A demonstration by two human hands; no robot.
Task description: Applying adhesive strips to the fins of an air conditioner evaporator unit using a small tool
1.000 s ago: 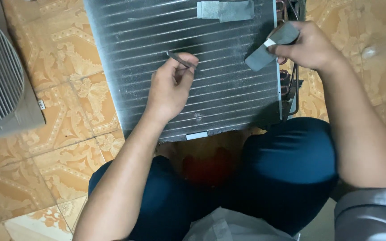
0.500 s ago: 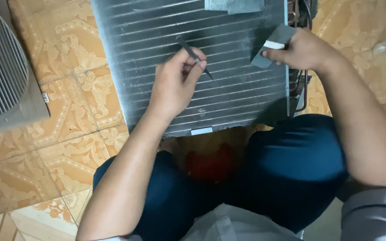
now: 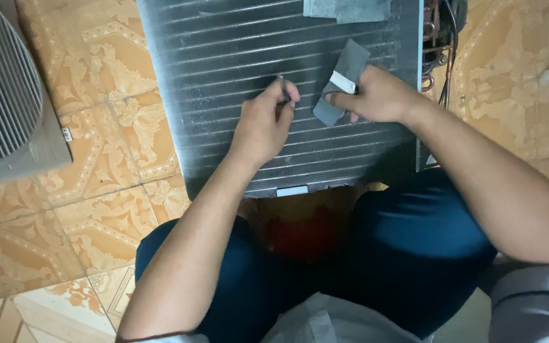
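Two closed grips: left hand (image 3: pixel 263 124) pinching upright thin tool (image 3: pixel 283 87), right hand (image 3: pixel 376 95) on slanted grey strip (image 3: pixel 342 82).

- The finned coil panel (image 3: pixel 236 95) is cut off by the top edge, so its upper part is out of sight; its near edge dips behind the knees.
- Left hand (image 3: pixel 263 122) on the panel: only the tip of a thin dark tool (image 3: pixel 282 86) shows above its fingers — the rest is buried in the grip, and what kind of tool it is cannot be told.
- Right hand (image 3: pixel 376 95), right of that: its fingers cover part of the grey folded pad (image 3: pixel 341 79).
- A grey patch (image 3: pixel 344 7) at the panel's top is cropped.
- Copper tubing (image 3: pixel 432 38) beyond the panel's right edge is dim and tangled — details unreadable.
- The grille housing (image 3: pixel 7 95), left of the panel, runs off the frame.
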